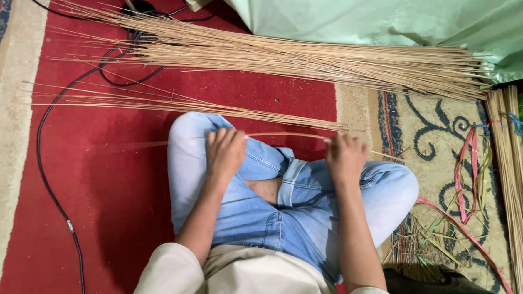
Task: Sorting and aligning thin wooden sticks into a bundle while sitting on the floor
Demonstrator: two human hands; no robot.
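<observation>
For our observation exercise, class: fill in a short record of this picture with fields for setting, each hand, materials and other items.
Setting: person seated cross-legged on a red patterned carpet
Left hand: closed on a thin stick
Right hand: closed on the same stick
Materials: large stick bundle; smaller row of sticks; another bundle at the right
Other: black cable; coloured strips; green cloth

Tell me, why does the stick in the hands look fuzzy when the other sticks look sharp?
In the head view, the thin stick between the left hand and right hand is smeared by motion blur, faintest left of the knee; the big stick bundle on the red carpet is crisp; the light is soft and even, with no glare.
</observation>
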